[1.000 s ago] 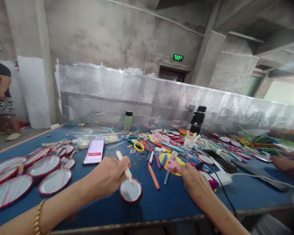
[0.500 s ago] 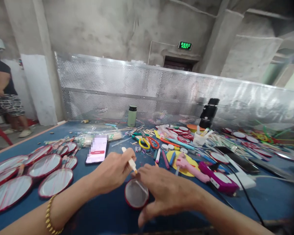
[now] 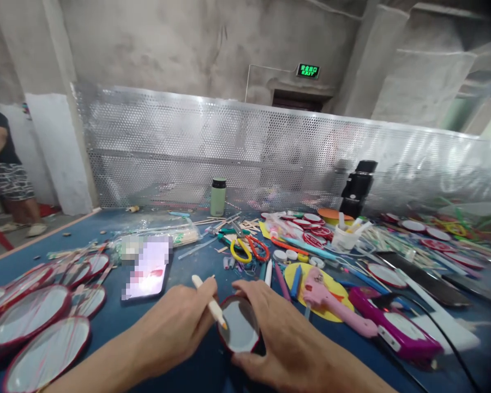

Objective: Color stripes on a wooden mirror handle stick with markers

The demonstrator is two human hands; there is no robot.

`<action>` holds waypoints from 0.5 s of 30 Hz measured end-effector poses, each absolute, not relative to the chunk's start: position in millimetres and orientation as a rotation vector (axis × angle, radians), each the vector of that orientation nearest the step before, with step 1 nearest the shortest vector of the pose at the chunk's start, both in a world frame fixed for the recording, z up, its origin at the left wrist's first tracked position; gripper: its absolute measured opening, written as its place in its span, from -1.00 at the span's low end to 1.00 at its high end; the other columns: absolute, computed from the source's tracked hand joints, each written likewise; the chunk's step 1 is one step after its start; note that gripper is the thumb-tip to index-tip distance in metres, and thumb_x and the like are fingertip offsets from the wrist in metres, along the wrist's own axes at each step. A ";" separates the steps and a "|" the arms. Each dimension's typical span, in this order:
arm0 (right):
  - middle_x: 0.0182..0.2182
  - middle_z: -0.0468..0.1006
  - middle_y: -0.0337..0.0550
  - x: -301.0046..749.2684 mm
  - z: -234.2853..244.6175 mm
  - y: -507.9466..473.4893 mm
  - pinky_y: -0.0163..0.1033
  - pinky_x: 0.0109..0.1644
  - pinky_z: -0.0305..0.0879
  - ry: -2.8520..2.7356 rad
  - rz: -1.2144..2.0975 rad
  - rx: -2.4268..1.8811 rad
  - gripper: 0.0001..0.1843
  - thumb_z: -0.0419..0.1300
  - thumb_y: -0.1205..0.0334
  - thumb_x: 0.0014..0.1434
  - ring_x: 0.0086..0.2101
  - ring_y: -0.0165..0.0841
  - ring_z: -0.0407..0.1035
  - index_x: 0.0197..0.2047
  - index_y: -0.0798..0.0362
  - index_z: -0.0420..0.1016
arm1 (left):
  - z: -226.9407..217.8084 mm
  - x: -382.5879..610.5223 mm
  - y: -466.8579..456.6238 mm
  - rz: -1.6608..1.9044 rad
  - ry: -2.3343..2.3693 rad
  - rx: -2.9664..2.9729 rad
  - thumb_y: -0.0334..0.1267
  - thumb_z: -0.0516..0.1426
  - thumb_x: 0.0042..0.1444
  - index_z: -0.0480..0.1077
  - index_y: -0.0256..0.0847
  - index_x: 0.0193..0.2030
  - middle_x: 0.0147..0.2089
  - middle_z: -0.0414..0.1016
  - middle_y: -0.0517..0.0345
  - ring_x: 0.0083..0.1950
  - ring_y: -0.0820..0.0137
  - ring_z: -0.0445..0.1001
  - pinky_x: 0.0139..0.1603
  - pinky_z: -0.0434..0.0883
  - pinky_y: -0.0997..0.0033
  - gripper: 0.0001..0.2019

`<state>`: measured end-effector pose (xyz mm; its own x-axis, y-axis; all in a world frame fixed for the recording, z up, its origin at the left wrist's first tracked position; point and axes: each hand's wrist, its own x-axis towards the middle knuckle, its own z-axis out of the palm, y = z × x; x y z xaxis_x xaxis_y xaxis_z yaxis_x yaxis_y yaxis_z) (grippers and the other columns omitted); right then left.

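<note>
We have a small round red-rimmed disc [image 3: 240, 330] in front of us, low in the middle of the view, just above or resting on the blue surface [image 3: 200, 265]; we cannot tell which. Our right hand [image 3: 280, 327] grasps it at the rim, fingers curled along the far right edge and thumb at the near edge. Our left hand [image 3: 174, 325] pinches a cream pen [image 3: 208, 301] between its fingers, the tip pointing down over the disc's left part; whether it touches, we cannot tell.

Beyond our right hand we see a pink glue gun [image 3: 337, 310] lying across a yellow cutout [image 3: 329, 277], with a purple device [image 3: 360, 300] and its black cable to the right. Past our left hand lies a phone [image 3: 153, 267], its screen lit, and nearer the left edge we have a cluster of larger red-rimmed discs [image 3: 49, 355]. Farther back are scissors with yellow and orange handles [image 3: 241, 254], a white cup [image 3: 343, 240] of pens, a green bottle [image 3: 218, 199] and a black bottle [image 3: 357, 191], all before a perforated metal panel [image 3: 180, 136].
</note>
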<state>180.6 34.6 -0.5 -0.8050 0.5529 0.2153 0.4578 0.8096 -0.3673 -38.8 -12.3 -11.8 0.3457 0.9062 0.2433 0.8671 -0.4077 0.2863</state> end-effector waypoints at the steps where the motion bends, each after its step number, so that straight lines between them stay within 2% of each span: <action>1: 0.18 0.34 0.18 181.3 -2.7 36.2 0.00 0.24 0.24 -2.684 0.415 -0.785 -0.14 0.32 0.22 0.04 0.18 -0.07 0.26 0.33 0.18 0.08 | -11.5 -39.0 -11.1 0.540 1.655 2.491 -0.33 -0.13 0.37 0.10 -0.10 -0.22 -0.41 0.51 0.18 -0.43 0.29 0.47 -0.47 0.06 0.36 -0.90; 7: 0.14 0.40 0.20 179.2 -19.0 37.4 0.03 0.18 0.33 -2.609 0.270 -0.713 -0.17 0.33 0.22 0.02 0.13 -0.04 0.34 0.30 0.15 0.09 | -10.0 -37.2 -11.9 0.391 1.661 2.513 -0.36 -0.11 0.35 0.13 -0.11 -0.20 -0.38 0.54 0.13 -0.45 0.30 0.47 -0.50 0.08 0.37 -0.91; 10: 0.05 0.46 0.12 174.0 -28.7 34.6 0.03 0.10 0.39 -2.483 0.130 -0.622 -0.19 0.35 0.25 -0.06 0.03 -0.04 0.40 0.23 0.09 0.13 | -9.0 -36.7 -12.9 0.374 1.697 2.538 -0.36 -0.10 0.33 0.14 -0.13 -0.20 -0.39 0.55 0.10 -0.46 0.27 0.49 -0.53 0.04 0.34 -0.92; 12: 0.00 0.48 0.07 169.5 -33.5 33.3 0.01 0.09 0.38 -2.393 0.038 -0.537 -0.21 0.32 0.29 -0.06 -0.01 -0.06 0.41 0.22 0.07 0.11 | -8.3 -36.5 -12.9 0.384 1.719 2.543 -0.37 -0.09 0.31 0.15 -0.13 -0.19 -0.41 0.56 0.10 -0.45 0.26 0.50 -0.54 0.03 0.33 -0.93; 15: 0.03 0.47 0.11 164.9 -36.8 31.3 0.06 0.13 0.34 -2.357 -0.062 -0.462 -0.17 0.29 0.30 -0.02 0.02 -0.02 0.37 0.28 0.09 0.03 | -7.3 -35.2 -13.4 0.389 1.678 2.519 -0.40 -0.05 0.27 0.16 -0.13 -0.18 -0.38 0.59 0.09 -0.42 0.26 0.54 -0.54 0.08 0.35 -0.92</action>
<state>164.9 31.3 -36.8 -0.6752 0.3103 0.6692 0.3452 0.9347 -0.0851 -35.2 -13.4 -7.3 0.3641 0.9173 0.1609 0.8945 -0.3926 0.2137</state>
